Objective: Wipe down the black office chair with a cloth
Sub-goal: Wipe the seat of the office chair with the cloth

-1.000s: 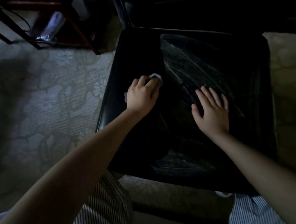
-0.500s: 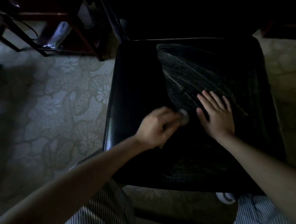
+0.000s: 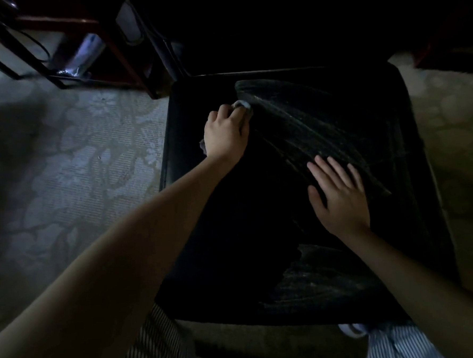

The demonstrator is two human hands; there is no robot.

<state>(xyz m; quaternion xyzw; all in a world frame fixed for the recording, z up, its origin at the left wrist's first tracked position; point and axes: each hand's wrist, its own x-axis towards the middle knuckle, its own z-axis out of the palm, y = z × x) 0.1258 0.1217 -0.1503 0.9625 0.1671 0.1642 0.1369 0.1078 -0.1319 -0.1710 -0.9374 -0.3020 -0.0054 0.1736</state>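
2 hands on dusty chair seat (image 3: 233, 234) — left hand (image 3: 224, 135) grips cloth (image 3: 242, 104), right hand (image 3: 342, 200) flat; patterned carpet (image 3: 76, 161).

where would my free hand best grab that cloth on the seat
Pinch the bunched end of the cloth that pokes out beyond the left hand, coming from the far right. It sits raised off the chair seat; the rest is hidden under the palm, bar a small tail by the wrist.

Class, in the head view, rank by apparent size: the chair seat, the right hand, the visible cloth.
Largest: chair seat.
Then right hand.
Smallest: cloth, mostly hidden under the left hand gripping it.
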